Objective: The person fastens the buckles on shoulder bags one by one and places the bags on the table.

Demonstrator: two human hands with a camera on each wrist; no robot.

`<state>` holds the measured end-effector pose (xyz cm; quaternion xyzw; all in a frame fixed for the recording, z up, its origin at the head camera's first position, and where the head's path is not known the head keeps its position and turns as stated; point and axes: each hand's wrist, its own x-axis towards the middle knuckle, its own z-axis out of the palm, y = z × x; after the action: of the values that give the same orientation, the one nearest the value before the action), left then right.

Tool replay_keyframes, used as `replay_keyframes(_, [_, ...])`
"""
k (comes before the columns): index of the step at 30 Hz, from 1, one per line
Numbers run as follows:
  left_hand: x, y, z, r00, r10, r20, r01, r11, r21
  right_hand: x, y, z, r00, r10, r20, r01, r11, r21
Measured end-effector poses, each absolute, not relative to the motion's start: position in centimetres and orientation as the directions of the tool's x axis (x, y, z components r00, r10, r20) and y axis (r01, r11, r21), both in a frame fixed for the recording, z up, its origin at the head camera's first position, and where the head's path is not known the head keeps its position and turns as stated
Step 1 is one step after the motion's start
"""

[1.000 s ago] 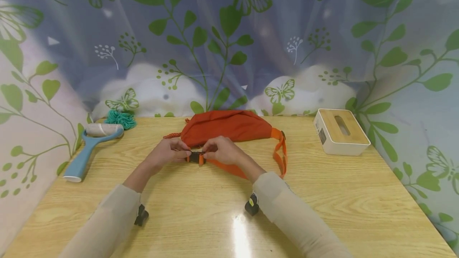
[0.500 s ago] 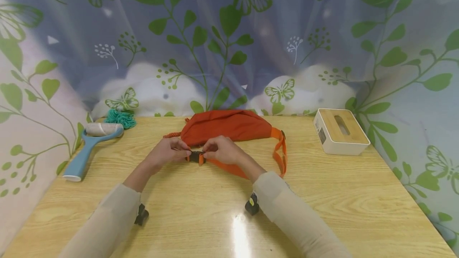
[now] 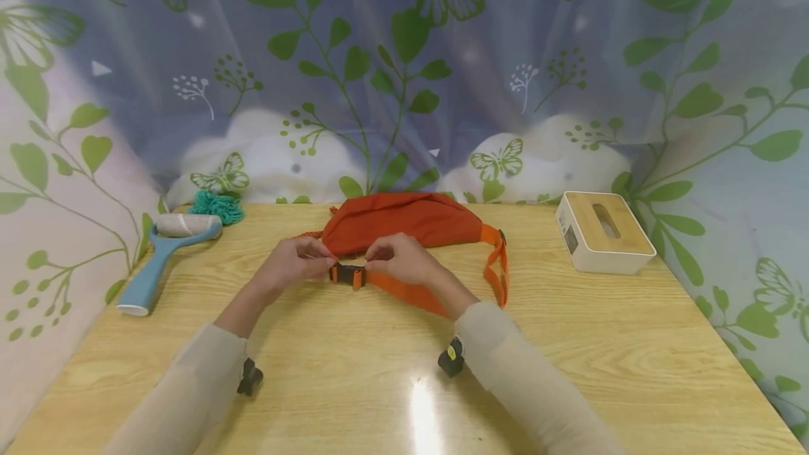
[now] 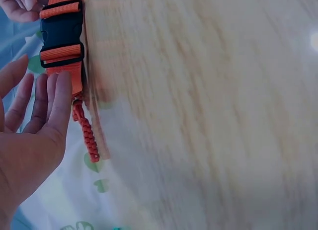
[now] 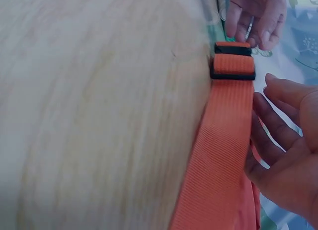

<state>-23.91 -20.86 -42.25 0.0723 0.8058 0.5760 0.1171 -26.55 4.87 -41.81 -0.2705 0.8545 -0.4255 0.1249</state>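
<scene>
An orange-red waist bag (image 3: 404,223) lies at the back of the table, its orange strap (image 3: 407,292) looping in front. The black side-release buckle (image 3: 346,274) is joined, its two halves together. My left hand (image 3: 292,264) is at the buckle's left end; in the left wrist view its thumb stands apart and its fingertips are against or just beside the webbing. My right hand (image 3: 404,258) is at the other end, fingers parted and loosely bent beside the strap, gripping nothing. A braided red cord pull (image 4: 86,133) hangs near the left hand.
At the left lies a blue-handled lint roller (image 3: 158,251), with a bundle of teal yarn (image 3: 218,208) behind it. A white tissue box (image 3: 607,230) with a wooden lid stands at the back right. A patterned curtain (image 3: 404,90) encloses the table's far side.
The right hand has eased off the buckle, moving slightly to the right, and the left fingers have loosened. More of the buckle shows. The bag stays in place; the head view has shifted a little.
</scene>
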Motion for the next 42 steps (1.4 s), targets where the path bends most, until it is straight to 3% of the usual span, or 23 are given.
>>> replay_keyframes(7, [-23.9,-20.8,-41.9,-0.969,0.222,-0.108,-0.032,0.319,0.947,-26.4,6.6,-40.8,-0.849,-0.529,0.015,-0.310,0.474,-0.824])
replay_keyframes(12, [-23.8,-20.4,-41.6,-0.975,0.201,-0.094,-0.017,0.353,0.935,-26.7,8.3,-40.6,-0.846,-0.528,0.072,-0.370,0.483,-0.793])
replay_keyframes(17, [-23.8,-19.7,-41.3,-0.980,0.187,-0.068,0.016,0.415,0.910,-27.0,10.3,-40.5,-0.855,-0.503,0.129,-0.404,0.488,-0.774])
replay_keyframes(28, [-23.9,-18.9,-41.0,-0.983,0.175,0.050,0.134,0.517,0.846,-26.5,14.7,-39.0,-0.903,-0.414,0.113,-0.331,0.505,-0.797])
replay_keyframes(35, [-24.1,-18.4,-40.6,-0.973,0.172,0.151,0.226,0.618,0.753,-26.2,16.9,-38.2,-0.910,-0.395,0.124,-0.354,0.588,-0.727])
replay_keyframes(42, [-23.8,-17.8,-40.1,-0.936,0.216,0.277,0.337,0.775,0.534,-25.8,18.7,-37.9,-0.922,-0.354,0.155,-0.354,0.611,-0.708])
